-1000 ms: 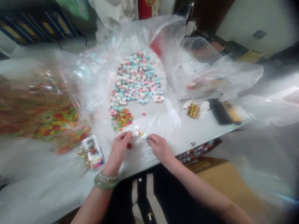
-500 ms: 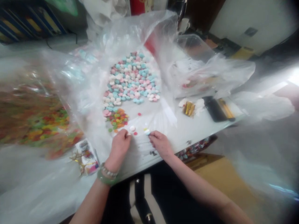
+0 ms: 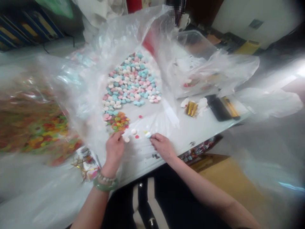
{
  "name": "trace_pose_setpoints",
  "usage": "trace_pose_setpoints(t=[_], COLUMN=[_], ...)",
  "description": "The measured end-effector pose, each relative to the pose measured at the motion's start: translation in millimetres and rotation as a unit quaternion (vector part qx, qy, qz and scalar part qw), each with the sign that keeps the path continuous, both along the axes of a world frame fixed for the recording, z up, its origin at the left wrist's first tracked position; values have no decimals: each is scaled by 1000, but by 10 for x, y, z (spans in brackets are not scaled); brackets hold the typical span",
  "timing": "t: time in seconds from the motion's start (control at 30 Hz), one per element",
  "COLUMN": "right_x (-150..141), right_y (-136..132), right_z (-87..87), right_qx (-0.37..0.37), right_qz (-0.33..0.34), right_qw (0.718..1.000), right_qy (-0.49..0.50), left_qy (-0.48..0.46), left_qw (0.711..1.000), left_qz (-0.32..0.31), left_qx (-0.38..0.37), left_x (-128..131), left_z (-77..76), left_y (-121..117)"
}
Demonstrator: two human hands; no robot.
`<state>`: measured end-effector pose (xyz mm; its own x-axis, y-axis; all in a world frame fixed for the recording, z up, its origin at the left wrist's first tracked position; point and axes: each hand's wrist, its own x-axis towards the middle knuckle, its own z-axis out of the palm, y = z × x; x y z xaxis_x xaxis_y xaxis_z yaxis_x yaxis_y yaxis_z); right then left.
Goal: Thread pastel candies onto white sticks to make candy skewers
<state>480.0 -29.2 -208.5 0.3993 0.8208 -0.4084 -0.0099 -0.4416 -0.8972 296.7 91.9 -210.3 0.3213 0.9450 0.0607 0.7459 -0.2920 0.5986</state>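
- right hand (image 3: 163, 148): fingertips pinched on pale blue candy (image 3: 148, 135), at its left
- left hand (image 3: 114, 149): fingers curled, cannot tell if holding anything
- white candy (image 3: 126, 139): just right of left hand, nearer it than right hand

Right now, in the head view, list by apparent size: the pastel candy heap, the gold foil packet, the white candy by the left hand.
Pastel candy heap, gold foil packet, white candy by the left hand.

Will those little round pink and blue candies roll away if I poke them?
The pastel candies look like flat discs, so they'd probably slide more than roll. They lie loosely on a clear plastic bag that looks slippery, so a push might scatter them. They look small beside your right hand, so probably light.
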Motion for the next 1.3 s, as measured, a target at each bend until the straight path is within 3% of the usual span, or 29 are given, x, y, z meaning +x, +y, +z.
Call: trace_pose_setpoints(t=[0.13,0.2,0.27,0.47,0.73,0.97,1.1,1.17,1.23,1.3], right_x=[-12,-14,-10,-5,-5,-18,-16,-39,-97,-182], right_y=[7,13,15,6,4,3,13,1,-25,-56], right_z=[10,21,34,-15,-50,-165,-140,-84,-29,9], right_qx=[-6,-9,-13,-2,15,40,25,37,70,93], right_qz=[-7,-7,-3,11,27,13,15,32,71,130], right_qw=[1000,1000,1000,1000,999,998,999,997,986,964], right_qy=[2,4,9,-14,-35,-41,-29,-63,-134,-213], left_qy=[105,168,184,71,109,68,75,37,-50,-177], left_qw=[983,967,964,993,983,983,977,988,996,967], left_qz=[-148,-193,-190,-86,-144,-160,-191,-147,-56,39], left_qx=[10,2,2,-30,21,66,55,24,-49,-176], left_x=[284,386,405,93,-94,-276,-292,-270,-242,-216], left_z=[72,88,110,194,-93,-311,-312,-252,-158,-45], left_y=[39,95,166,230,-223,-209,-189,-157,-107,-54])
